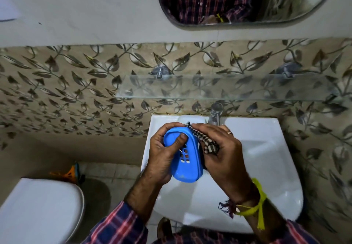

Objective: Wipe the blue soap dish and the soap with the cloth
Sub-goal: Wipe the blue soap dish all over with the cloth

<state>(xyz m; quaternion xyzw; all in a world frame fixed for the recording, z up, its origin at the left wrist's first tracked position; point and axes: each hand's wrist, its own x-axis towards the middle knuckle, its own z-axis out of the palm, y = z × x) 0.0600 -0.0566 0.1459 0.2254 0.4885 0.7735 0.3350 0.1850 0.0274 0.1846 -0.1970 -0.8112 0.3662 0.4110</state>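
Observation:
The blue soap dish (pixel 185 161) is held above the white sink, its slotted face turned up toward me. My left hand (pixel 163 154) grips its left side, thumb pressed on the top face. My right hand (pixel 222 152) holds a checked black-and-white cloth (pixel 204 141) against the dish's right edge. A white soap-like shape (pixel 191 119) rests on the back ledge of the sink, partly hidden behind my hands.
The white sink (pixel 266 148) lies under my hands, with a chrome tap (pixel 215 114) at its back. A glass shelf (pixel 224 88) juts from the leaf-patterned wall above. A mirror (pixel 247 1) hangs higher. A white toilet lid (pixel 38 211) is at lower left.

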